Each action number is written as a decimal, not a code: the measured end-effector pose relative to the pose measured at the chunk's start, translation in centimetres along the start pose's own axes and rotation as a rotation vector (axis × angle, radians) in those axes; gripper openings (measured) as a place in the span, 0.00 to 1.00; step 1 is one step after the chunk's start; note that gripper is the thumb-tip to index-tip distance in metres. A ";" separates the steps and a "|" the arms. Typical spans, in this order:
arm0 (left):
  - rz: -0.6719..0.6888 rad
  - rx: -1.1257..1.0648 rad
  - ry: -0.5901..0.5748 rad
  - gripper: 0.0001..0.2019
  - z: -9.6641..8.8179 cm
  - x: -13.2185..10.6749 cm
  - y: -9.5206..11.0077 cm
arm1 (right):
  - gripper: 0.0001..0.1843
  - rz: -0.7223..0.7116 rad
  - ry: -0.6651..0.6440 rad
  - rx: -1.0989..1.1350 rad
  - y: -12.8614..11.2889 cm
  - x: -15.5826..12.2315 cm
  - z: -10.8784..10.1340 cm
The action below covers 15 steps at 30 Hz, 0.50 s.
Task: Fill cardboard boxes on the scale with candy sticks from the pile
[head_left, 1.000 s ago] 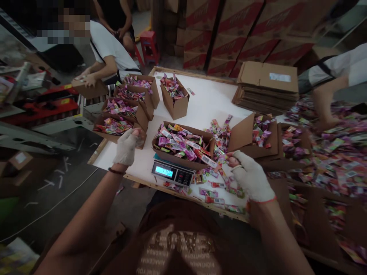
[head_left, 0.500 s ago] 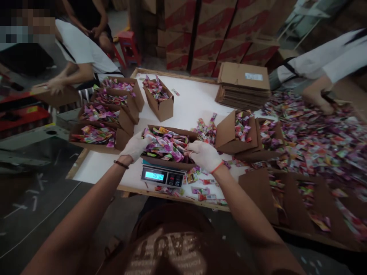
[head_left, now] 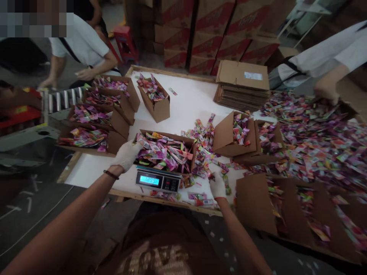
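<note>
An open cardboard box [head_left: 193,162], heaped with small purple, pink and green packets [head_left: 166,152], rests on a digital scale [head_left: 157,181] with a lit blue display. My left hand [head_left: 127,154], in a white glove, is closed on the box's left end, its fingertips against the packets there. To the right of the scale, my gloved right hand [head_left: 217,185] is low over the table among loose packets [head_left: 205,139]. Its fingers are pinched at a small reddish packet, partly hidden by the hand.
Filled boxes [head_left: 88,143] line the table's left side; another [head_left: 156,101] stands behind. Flattened cartons [head_left: 242,82] are stacked at the back. More boxes [head_left: 255,202] and a large packet heap [head_left: 318,141] lie right. Co-workers are at both sides, one by a roller conveyor [head_left: 64,99].
My right hand has left the box and moved down and right to the loose packets. My left hand stays at the box's left end. The scale reading has changed.
</note>
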<state>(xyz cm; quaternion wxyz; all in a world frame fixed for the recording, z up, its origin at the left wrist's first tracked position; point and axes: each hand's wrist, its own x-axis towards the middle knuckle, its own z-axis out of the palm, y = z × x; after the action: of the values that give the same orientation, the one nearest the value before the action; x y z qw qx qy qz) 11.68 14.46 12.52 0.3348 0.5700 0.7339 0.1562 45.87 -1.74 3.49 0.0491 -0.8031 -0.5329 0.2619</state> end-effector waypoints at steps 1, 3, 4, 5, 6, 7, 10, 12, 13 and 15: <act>0.013 0.008 0.008 0.22 0.0 0.0 0.1 | 0.16 -0.033 0.079 0.052 -0.8 0.2 -1.3; 0.020 0.026 0.018 0.21 0.1 0.1 0.2 | 0.17 -0.180 0.251 0.194 -3.5 0.2 -4.5; 0.018 0.038 0.014 0.20 0.1 0.1 0.3 | 0.16 -0.292 0.308 0.272 -5.3 0.1 -6.3; 0.017 0.059 0.014 0.19 0.1 0.2 0.3 | 0.15 -0.412 0.330 0.337 -7.2 -0.2 -7.9; 0.019 0.086 0.017 0.18 0.1 0.3 0.3 | 0.15 -0.517 0.313 0.378 -9.1 -0.4 -9.3; 0.023 0.116 0.026 0.17 0.0 0.2 0.2 | 0.16 -0.583 0.270 0.394 -10.8 -0.6 -10.4; 0.034 0.165 0.049 0.16 -1.0 -0.2 -1.5 | 0.21 -0.543 0.190 0.419 -13.5 -0.6 -11.8; 0.020 0.149 0.044 0.16 -2.4 -0.7 -3.9 | 0.21 -0.425 0.154 0.441 -13.0 -0.3 -11.2; -0.010 0.145 0.054 0.15 -3.4 -0.9 -5.4 | 0.21 -0.377 0.109 0.456 -12.4 -0.1 -10.6; -0.105 0.158 0.124 0.14 -6.0 -1.4 -9.0 | 0.21 -0.308 -0.034 0.497 -11.2 0.2 -9.0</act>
<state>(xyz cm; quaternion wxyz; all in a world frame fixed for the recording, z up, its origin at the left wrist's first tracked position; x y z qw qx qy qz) 1.28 11.37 11.80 0.2507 0.5447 0.7919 0.1151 40.87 5.05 15.15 0.2748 -0.6715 -0.5688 0.3873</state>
